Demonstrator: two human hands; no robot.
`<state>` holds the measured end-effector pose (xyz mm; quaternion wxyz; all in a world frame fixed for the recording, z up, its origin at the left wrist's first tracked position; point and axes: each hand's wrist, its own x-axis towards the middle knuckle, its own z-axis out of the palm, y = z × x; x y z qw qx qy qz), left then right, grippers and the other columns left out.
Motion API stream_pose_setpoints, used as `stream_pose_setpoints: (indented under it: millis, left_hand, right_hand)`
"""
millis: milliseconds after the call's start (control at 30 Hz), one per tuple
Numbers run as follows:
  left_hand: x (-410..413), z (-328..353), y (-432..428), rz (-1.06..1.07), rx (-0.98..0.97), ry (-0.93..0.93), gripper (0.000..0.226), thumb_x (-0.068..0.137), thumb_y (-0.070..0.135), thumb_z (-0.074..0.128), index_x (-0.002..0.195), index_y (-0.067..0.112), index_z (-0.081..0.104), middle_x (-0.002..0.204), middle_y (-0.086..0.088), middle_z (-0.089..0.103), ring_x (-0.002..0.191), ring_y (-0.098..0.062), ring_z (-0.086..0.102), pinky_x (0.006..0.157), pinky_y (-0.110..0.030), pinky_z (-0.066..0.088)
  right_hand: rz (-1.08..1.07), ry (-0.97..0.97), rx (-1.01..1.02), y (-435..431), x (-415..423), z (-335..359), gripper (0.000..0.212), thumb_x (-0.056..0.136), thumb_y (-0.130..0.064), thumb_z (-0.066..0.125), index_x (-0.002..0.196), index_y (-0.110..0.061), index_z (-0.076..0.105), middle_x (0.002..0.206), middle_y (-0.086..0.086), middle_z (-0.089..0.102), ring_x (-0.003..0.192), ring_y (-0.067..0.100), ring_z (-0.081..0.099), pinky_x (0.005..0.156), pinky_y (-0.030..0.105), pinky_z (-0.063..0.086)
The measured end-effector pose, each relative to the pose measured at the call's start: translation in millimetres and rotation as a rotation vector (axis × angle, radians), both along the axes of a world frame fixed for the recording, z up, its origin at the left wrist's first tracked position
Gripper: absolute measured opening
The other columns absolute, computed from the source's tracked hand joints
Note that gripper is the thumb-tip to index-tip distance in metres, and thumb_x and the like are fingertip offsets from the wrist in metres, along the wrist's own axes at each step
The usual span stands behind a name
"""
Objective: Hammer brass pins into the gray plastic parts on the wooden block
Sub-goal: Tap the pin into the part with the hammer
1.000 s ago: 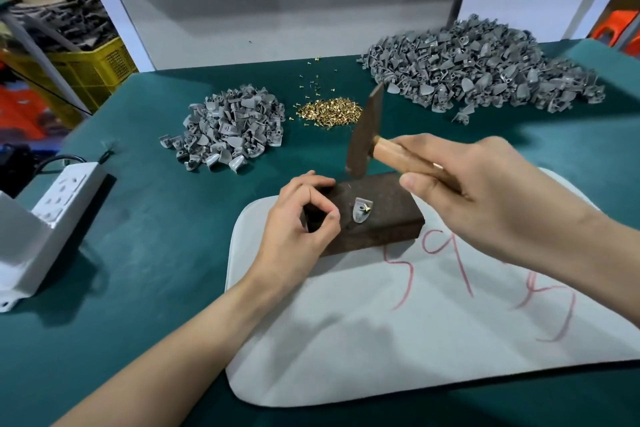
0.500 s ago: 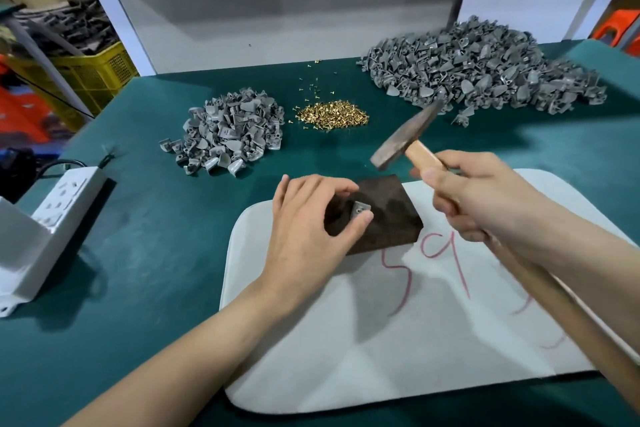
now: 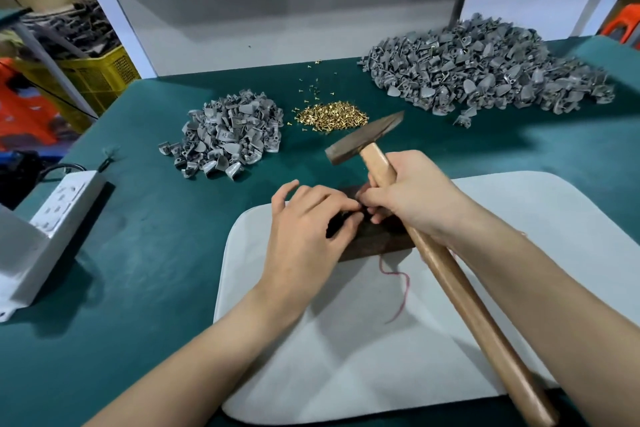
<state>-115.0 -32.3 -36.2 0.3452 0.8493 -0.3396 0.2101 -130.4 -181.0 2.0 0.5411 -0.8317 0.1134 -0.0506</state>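
Unreadable red scrawl beside wooden block

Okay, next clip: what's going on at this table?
A person is working at a bench. The right hand grips the hammer close to its head, which is lifted off the wooden block. The left hand has its fingertips against the right's over the block, hiding whatever they handle. The block sits on a white pad. Behind it, brass pins lie between a small pile and a large pile of gray parts.

Small-factory workbench: heaped gray plastic parts, brass pins, yellow crate.
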Motion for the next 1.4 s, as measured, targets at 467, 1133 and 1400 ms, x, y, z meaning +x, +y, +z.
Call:
stream_pose_setpoints:
  millis: [467, 1133, 1400]
  left_hand:
    - [-3.7, -7.3, -0.2, 0.01, -0.29, 0.089, 0.008, 0.09, 0.02, 0.061, 0.089, 0.017, 0.068, 0.091, 0.01, 0.06, 0.087, -0.008, 0.053, 0.087, -0.043, 0.04]
    - [1.5, -12.5, 12.2, -0.12, -0.449, 0.518, 0.006, 0.083, 0.022, 0.063, 0.083, 0.027, 0.065, 0.114, 0.011, 0.059, 0.118, -0.007, 0.05, 0.102, -0.022, 0.036]
    - [1.6, -9.9, 14.9, -0.145, -0.636, 0.618, 0.012, 0.084, 0.022, 0.068, 0.088, 0.031, 0.06, 0.076, 0.011, 0.064, 0.081, -0.007, 0.059, 0.076, -0.027, 0.043]
  right_hand:
    - [0.178, -0.006, 0.291, 1.8, -7.3, 6.1, 0.029, 0.073, 0.015, 0.066, 0.066, -0.008, 0.049, 0.062, 0.001, 0.059, 0.058, 0.01, 0.06, 0.063, 0.022, 0.056]
    - [0.15, -0.017, 0.054, 9.1, -7.3, 6.3, 0.027, 0.071, 0.012, 0.065, 0.064, -0.009, 0.048, 0.061, 0.011, 0.059, 0.052, 0.016, 0.057, 0.052, 0.025, 0.05]
    - [0.196, 0.028, 0.094, 13.0, -8.2, 5.8, 0.021, 0.075, 0.009, 0.066, 0.07, -0.004, 0.051, 0.057, 0.009, 0.053, 0.044, 0.009, 0.055, 0.043, 0.02, 0.046]
